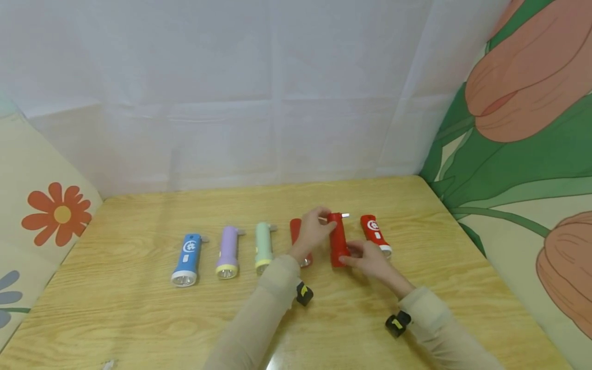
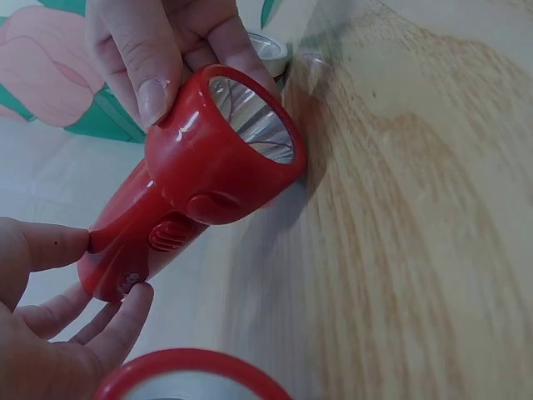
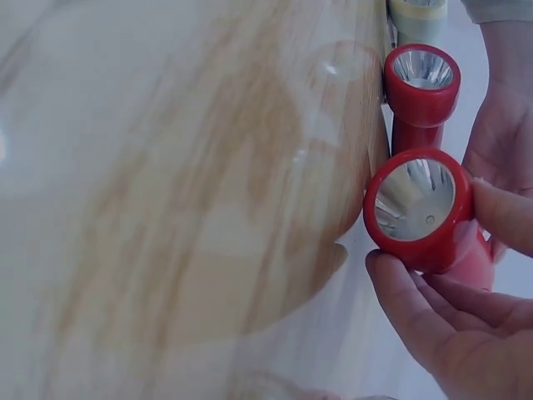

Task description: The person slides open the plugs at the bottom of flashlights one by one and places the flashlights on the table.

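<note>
Both hands hold a plain red flashlight [image 1: 338, 241] over the right part of the wooden table, its lens end toward the person. My left hand [image 1: 315, 232] pinches the tail end, where a small whitish tab sticks out. The lens end is between the thumb and fingers of my right hand [image 1: 371, 258]. In the left wrist view, the flashlight [image 2: 196, 162] shows a ribbed slide switch and a silver reflector. Its round head [image 3: 416, 208] is close to the tabletop in the right wrist view. Another red flashlight [image 1: 295, 230] lies partly hidden beneath my left hand.
Left of the hands, blue [image 1: 187, 261], purple [image 1: 228, 252] and mint green [image 1: 263, 246] flashlights lie in a row. A red flashlight with a white rim [image 1: 375, 234] lies at right. White cloth [image 1: 222, 103] hangs behind the table [image 1: 139, 308]; floral panels stand at both sides.
</note>
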Action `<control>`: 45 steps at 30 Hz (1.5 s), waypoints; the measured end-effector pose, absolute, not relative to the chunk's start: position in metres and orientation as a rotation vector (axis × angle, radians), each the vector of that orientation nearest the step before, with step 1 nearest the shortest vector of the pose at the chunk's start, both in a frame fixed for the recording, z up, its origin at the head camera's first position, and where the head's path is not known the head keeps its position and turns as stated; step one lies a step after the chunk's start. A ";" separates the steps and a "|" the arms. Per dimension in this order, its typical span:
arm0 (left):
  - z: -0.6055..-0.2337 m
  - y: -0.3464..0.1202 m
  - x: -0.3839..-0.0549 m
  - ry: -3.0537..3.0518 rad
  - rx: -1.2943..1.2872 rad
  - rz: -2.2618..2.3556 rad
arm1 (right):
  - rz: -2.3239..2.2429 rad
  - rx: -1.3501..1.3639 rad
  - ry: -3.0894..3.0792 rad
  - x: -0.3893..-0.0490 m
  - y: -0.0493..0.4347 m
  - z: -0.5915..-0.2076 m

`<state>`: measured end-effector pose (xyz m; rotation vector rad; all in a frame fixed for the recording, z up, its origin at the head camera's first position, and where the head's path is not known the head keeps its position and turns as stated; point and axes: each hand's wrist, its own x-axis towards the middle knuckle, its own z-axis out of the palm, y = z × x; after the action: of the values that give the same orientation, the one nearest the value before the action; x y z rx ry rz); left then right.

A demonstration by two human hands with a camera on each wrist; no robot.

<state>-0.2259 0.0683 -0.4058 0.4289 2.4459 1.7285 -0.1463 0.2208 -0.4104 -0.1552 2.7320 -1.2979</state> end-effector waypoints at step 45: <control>-0.417 0.067 -0.230 2.486 0.423 1.477 | -1.261 -0.082 2.700 -0.151 0.215 -0.406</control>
<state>-0.2295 0.0674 -0.4172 0.4225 2.4859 1.4772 -0.1515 0.2152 -0.4062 -0.0823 2.7000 -1.2612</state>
